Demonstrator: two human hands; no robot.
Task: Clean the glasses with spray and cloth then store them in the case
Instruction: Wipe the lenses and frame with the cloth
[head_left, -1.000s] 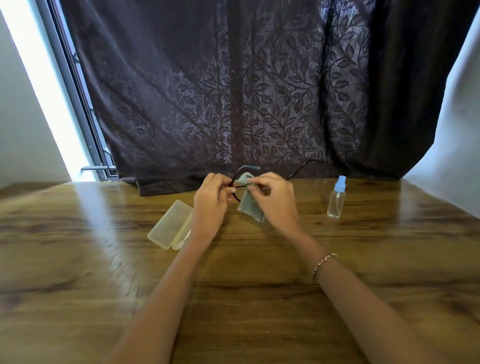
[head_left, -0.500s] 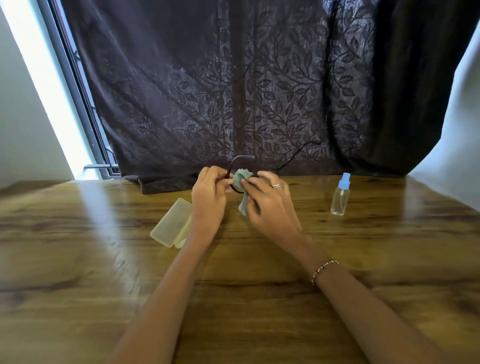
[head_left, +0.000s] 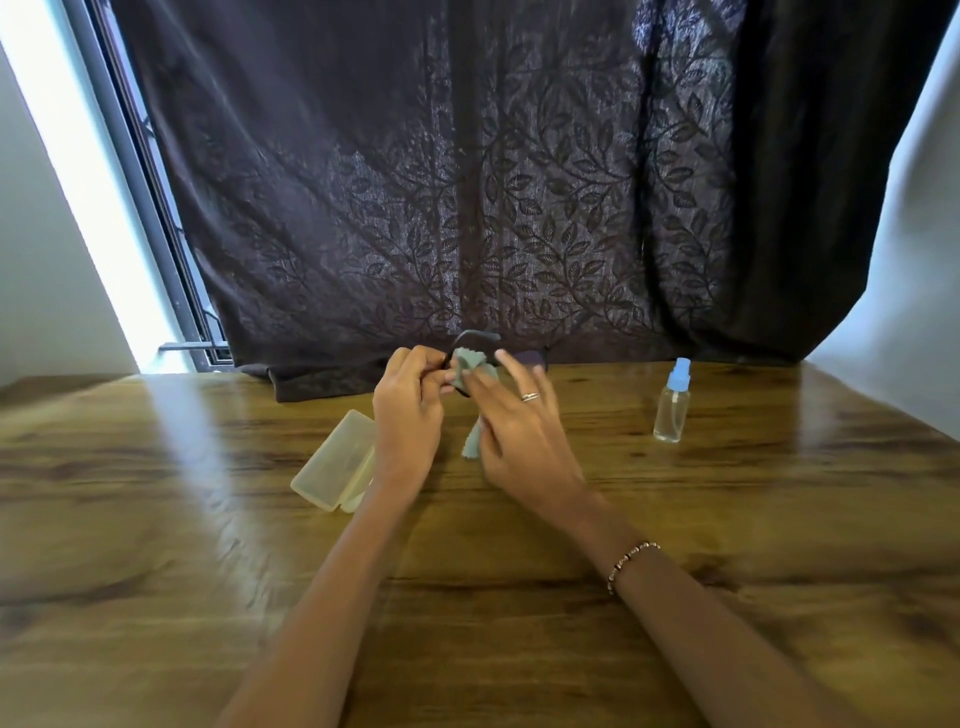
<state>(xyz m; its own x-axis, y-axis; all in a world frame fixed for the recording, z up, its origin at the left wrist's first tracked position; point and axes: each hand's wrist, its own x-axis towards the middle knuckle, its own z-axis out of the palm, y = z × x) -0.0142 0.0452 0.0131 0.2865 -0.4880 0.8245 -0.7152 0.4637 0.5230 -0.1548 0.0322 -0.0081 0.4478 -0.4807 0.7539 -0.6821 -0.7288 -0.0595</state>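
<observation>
You're showing two hands, the left hand and right hand, working one pair of glasses with one cloth; one case and one spray bottle are sitting on one table.

1. This looks like a room in a home, not a workshop or lab.
2. A dark leaf-patterned curtain hangs across the back, its hem resting on the wooden surface.
3. A metal-framed window at the left lets in daylight.
4. Plain pale walls flank both sides.
</observation>
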